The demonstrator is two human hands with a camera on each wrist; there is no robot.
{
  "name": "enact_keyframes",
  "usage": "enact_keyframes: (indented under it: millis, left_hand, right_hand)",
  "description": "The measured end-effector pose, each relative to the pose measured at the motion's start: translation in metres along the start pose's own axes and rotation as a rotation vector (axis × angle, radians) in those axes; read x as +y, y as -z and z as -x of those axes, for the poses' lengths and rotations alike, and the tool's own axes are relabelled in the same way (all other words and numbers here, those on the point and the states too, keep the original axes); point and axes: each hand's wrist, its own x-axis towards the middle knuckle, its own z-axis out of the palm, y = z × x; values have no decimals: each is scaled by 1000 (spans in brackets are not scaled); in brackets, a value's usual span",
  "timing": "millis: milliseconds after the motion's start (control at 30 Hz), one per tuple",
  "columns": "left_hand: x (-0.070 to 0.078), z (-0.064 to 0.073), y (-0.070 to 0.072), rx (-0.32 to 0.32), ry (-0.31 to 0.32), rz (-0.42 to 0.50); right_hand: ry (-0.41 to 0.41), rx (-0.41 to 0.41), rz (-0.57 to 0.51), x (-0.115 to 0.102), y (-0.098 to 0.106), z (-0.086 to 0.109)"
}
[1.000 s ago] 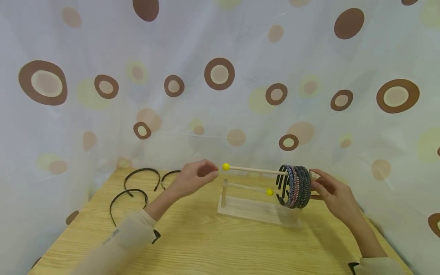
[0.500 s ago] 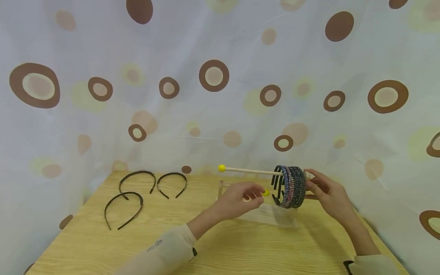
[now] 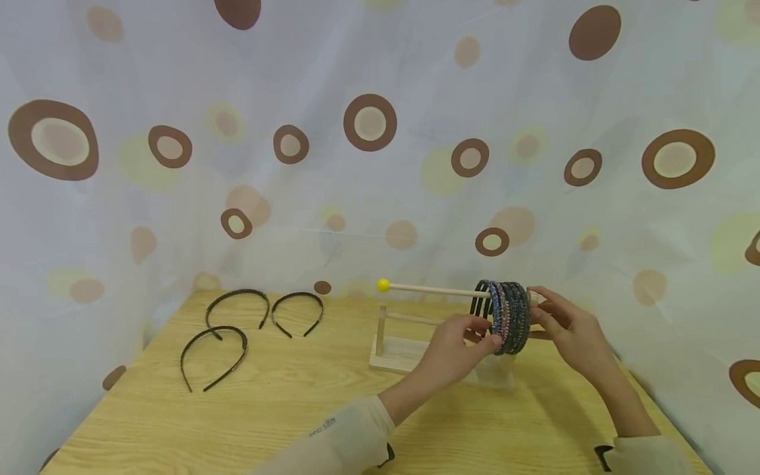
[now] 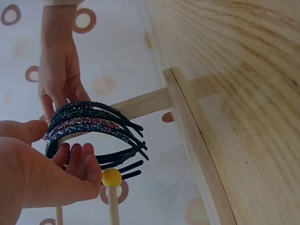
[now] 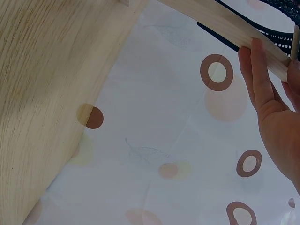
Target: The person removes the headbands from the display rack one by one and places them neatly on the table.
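Since it sits bunched at the far right end of the upper rod point(image 3: 439, 289), the stack of glittered headbands point(image 3: 514, 318) seems packed there to keep the bands side by side; we find it at 4 o'clock from the middle of the head view, and the left wrist view shows dark tips at roughly 4 o'clock of the arches; we cannot count the bands surely.

At the stack's 8 o'clock edge the left hand point(image 3: 456, 349) is curled about the bands, fingers inside the loops and thumb outside, a hold that we judge suited to keeping them together; how hard it squeezes we cannot tell; at its 3 o'clock side the right hand point(image 3: 570, 333) pinches the end of the wooden upright point(image 5: 225, 23) between thumb and fingers, presumably to brace the stand; the 2 hands are apart, with the stack between them.

At 9 o'clock from the stack the rod ends in a yellow ball point(image 3: 383, 285), probably a stop against sliding; beneath runs the lower rod point(image 3: 410, 318), over a flat base point(image 3: 392, 359) that likely gives footing.

Farther toward 9 o'clock, 3 loose headbands point(image 3: 215, 328) lie on the table point(image 3: 297, 396), perhaps spread for easy lifting; at 12 o'clock hangs a patterned sheet point(image 3: 415, 198), apparently as backdrop.
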Motion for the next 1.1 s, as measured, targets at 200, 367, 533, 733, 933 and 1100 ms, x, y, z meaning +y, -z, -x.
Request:
enact_keyframes:
  millis: [200,367,533,733,933,1100]
  left_hand:
    - [1,2,-6,9,-38,45]
    - [5,3,-7,16,-59,86]
    - [7,4,-9,25,-29,137]
    - [7,6,-11,63,7,124]
    - [5,7,-10,86,-26,54]
    - [7,6,-6,106,-71,22]
  right_hand:
    - [14,2,10,-1,0,-2]
    - [14,7,17,-4,1,-3]
    - [2,9,22,-3,1,-2]
    - [-8,3,17,-2,0,0]
    - [-13,-3,35,-1,-1,1]
    - [-5,1,43,-1,0,0]
